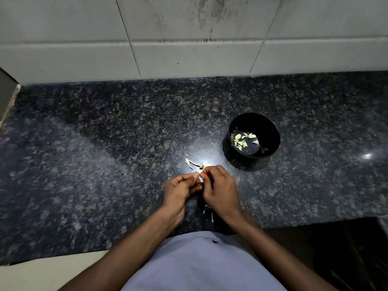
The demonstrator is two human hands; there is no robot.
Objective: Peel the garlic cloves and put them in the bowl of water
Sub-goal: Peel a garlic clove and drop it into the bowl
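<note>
I see the small pale garlic clove [201, 179] pinched between my left hand [181, 189] and right hand [219, 191], fingers of both curled around it | round black bowl of water [270, 131] up-right, well apart, holding peeled pale cloves [241, 140] | dry garlic stem and skin scraps [194, 163] on the dark speckled granite counter [105, 143], just beyond the fingertips

One black bowl [254, 135] holds roughly a dozen peeled cloves [241, 140]; two hands work nearby.

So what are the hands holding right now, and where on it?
Both hands pinch a small garlic clove between their fingertips; which part is hidden.
</note>
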